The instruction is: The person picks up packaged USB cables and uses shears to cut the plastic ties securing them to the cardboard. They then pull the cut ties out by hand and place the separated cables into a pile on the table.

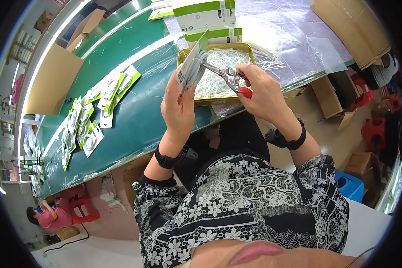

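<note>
My left hand (177,107) holds a packaging card (192,56) upright, its fingers closed around the lower edge. A coiled white cable (194,71) is fastened to the card. In my right hand (268,94) are cutting pliers (231,80) with red grips, gripped by the handles. The pliers' jaws point left and meet the edge of the cable coil; whether they are closed on something there is too small to tell. Beneath both hands sits a yellow tray (216,102) full of thin white offcuts (230,56).
Several carded cables (91,107) lie in a loose pile on the green table (134,111) to the left. White-and-green boxes (205,18) stand behind the tray. Loose white strips (272,62) are scattered at its right. A cardboard box (353,27) stands far right; another person (53,214) sits at lower left.
</note>
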{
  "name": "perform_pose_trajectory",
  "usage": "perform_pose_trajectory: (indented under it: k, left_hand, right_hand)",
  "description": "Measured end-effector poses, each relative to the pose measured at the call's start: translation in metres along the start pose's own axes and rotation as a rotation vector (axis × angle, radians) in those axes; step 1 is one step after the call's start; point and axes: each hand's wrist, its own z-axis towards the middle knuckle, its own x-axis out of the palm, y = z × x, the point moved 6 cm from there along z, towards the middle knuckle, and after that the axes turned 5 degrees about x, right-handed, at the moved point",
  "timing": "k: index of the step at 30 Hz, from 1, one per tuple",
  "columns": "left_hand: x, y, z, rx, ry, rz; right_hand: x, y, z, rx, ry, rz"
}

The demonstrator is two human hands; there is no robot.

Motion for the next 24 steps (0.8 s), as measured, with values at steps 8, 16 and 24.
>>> perform_pose_trajectory:
  k: [8,16,24]
  left_hand:
    - [-0.002,-0.003,-0.001,-0.121,0.024,-0.113]
    - [-0.002,0.001,0.001,-0.234,0.066,-0.204]
    - [0.001,0.006,-0.003,-0.200,0.059,-0.165]
  right_hand:
    - [0.009,-0.005,-0.006,0.044,0.178,0.194]
    - [0.004,-0.005,-0.005,0.019,0.220,0.221]
    - [0.009,-0.015,-0.008,0.070,0.245,0.206]
